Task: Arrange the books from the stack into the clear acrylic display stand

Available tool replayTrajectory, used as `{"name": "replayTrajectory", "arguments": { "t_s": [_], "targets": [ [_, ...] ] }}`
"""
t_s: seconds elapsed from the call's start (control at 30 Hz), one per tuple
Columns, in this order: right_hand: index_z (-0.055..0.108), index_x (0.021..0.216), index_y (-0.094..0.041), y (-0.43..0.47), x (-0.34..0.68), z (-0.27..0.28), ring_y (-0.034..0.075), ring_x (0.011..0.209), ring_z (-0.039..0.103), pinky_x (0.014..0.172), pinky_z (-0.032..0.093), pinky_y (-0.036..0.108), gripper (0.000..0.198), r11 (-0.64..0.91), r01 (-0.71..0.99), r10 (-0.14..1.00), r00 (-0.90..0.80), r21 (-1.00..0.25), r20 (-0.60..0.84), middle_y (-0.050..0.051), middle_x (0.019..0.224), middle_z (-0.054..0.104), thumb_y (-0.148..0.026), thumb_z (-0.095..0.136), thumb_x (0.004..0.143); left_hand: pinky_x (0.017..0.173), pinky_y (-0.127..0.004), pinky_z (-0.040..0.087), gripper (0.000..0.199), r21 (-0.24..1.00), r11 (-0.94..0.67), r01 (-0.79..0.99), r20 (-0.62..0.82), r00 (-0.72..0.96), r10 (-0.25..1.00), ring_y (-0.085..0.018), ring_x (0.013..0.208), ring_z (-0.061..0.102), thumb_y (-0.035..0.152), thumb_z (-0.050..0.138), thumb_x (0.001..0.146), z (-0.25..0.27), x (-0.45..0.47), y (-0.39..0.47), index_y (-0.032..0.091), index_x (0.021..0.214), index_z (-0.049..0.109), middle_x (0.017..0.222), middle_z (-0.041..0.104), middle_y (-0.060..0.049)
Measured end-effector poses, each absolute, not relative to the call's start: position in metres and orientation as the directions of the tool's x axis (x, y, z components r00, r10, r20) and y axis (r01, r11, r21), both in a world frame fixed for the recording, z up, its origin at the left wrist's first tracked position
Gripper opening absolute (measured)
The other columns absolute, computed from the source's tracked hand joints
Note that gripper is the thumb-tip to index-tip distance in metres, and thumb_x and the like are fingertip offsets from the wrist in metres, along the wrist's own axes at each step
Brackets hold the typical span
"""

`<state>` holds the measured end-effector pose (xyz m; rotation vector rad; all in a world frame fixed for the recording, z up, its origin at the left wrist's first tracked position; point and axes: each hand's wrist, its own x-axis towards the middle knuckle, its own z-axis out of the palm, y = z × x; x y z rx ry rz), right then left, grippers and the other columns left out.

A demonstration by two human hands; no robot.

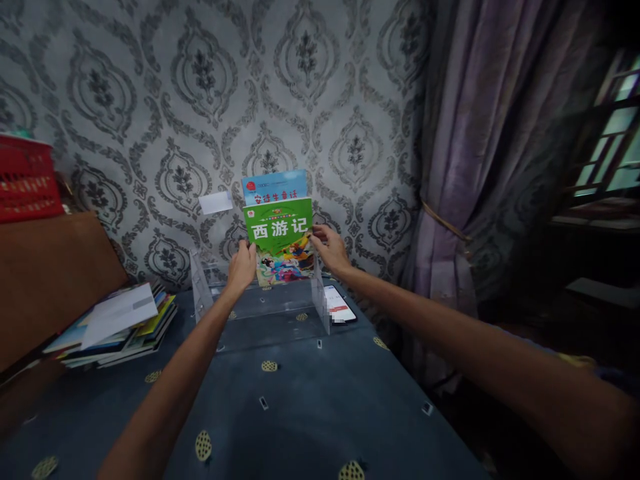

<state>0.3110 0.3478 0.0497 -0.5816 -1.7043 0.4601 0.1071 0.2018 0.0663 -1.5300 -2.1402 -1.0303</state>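
Between my two hands a green picture-covered book (277,243) is held upright, its front cover facing me. My left hand (243,265) grips its left edge, fingers closed. At the right edge, my right hand (329,247) pinches the cover side. Just behind the green book stands a blue book (275,187), with only its top part showing. Both are over a clear plastic rack (321,303), whose see-through side panels stand on the table. Whether the green book's lower edge touches the rack I cannot tell.
A stack of books (120,323) topped with white paper lies at left. Behind it are a brown box (55,273) and a red basket (27,177). A phone (340,303) lies right of the rack. The patterned tablecloth (300,413) ends near the purple curtain (450,167).
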Motion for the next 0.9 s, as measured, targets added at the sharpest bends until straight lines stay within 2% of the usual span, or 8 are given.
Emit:
{"name": "replayTrajectory", "arguments": {
  "t_s": [0.4,0.6,0.9],
  "targets": [
    [0.071,0.111,-0.019,0.334,0.321,0.044,0.025,0.084,0.068,0.077,0.054,0.039,0.033,0.788,0.144,0.616,-0.195,-0.599,0.763,0.006,0.086,0.075,-0.031,0.057,0.083,0.082,-0.034,0.046,0.030,0.349,0.185,0.919,0.597,-0.371,0.711,-0.030,0.098,0.070,0.033,0.028,0.106,0.068,0.109,0.199,0.018,0.114,0.053,0.094,0.072,-0.013],
    [0.069,0.110,-0.019,0.333,0.321,0.035,0.024,0.082,0.068,0.076,0.055,0.038,0.032,0.790,0.130,0.613,-0.201,-0.599,0.764,0.006,0.088,0.075,-0.035,0.057,0.085,0.080,-0.034,0.046,0.033,0.348,0.181,0.920,0.604,-0.367,0.708,-0.030,0.098,0.069,0.034,0.024,0.106,0.065,0.108,0.200,0.019,0.115,0.053,0.094,0.072,-0.014],
    [0.070,0.114,-0.015,0.333,0.320,0.026,0.025,0.085,0.070,0.081,0.056,0.040,0.037,0.784,0.122,0.619,-0.212,-0.608,0.756,0.010,0.094,0.077,-0.031,0.055,0.084,0.081,-0.033,0.046,0.031,0.330,0.188,0.925,0.613,-0.361,0.703,-0.029,0.099,0.070,0.029,0.026,0.106,0.063,0.112,0.199,0.017,0.114,0.054,0.097,0.072,-0.014]
  ]
}}
